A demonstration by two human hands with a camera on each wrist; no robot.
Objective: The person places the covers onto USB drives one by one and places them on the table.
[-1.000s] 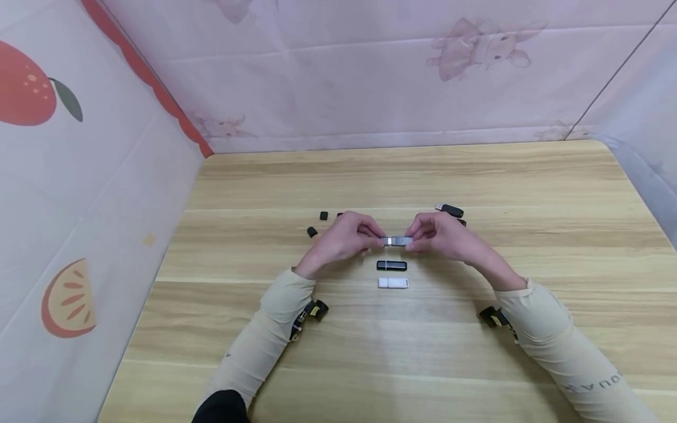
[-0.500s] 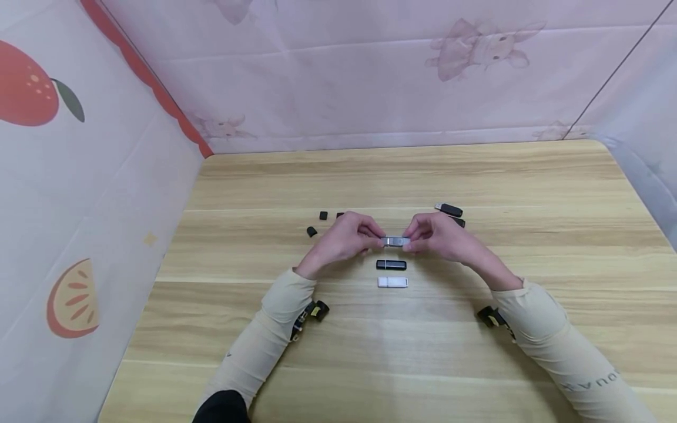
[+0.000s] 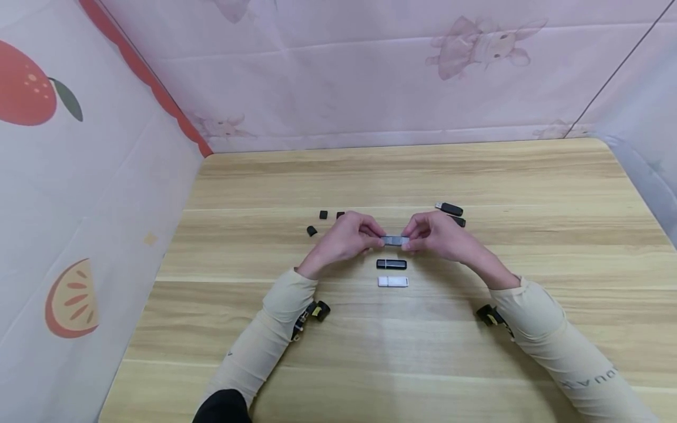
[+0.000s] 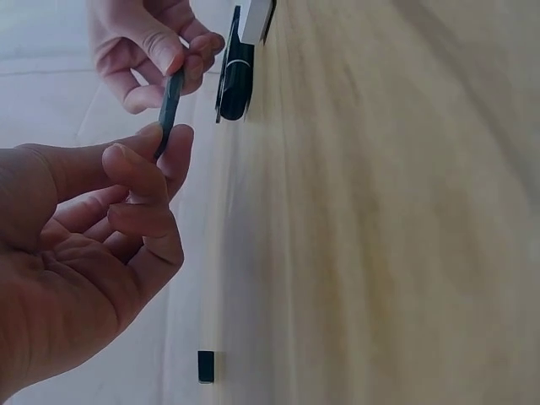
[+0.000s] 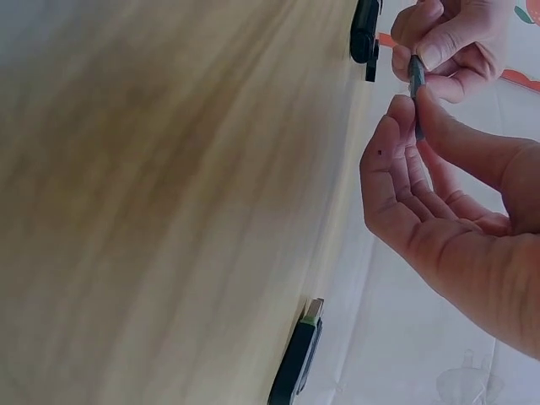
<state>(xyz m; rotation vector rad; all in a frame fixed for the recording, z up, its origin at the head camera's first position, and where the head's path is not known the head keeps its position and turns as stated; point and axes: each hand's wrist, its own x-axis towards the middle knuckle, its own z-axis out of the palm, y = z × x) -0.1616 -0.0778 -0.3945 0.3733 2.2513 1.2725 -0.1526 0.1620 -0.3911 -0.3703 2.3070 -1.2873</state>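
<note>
A grey USB flash drive (image 3: 394, 241) is held level between both hands over the middle of the table. My left hand (image 3: 346, 238) pinches its left end, the capped one, between thumb and fingers. The other end sits in the thumb-and-finger pinch of my right hand (image 3: 443, 235). Seen edge-on, the drive (image 4: 170, 110) looks thin and dark in the left wrist view, its ends covered by fingertips. Nearer the person, a black flash drive (image 3: 391, 264) and a white flash drive (image 3: 393, 282) lie parallel, one below the other, both with caps on.
Small black caps lie beside the left hand, among them one cap (image 3: 323, 215) and a tilted cap (image 3: 312, 231); another is partly hidden by that hand. Behind the right hand are an uncapped black flash drive (image 3: 449, 208) and another black drive (image 3: 458, 221). Fabric walls border the wooden table (image 3: 338, 376).
My right hand has moved slightly left, toward the left hand. The bright metal strip between the grey drive's cap and body has disappeared as the two parts closed together.
</note>
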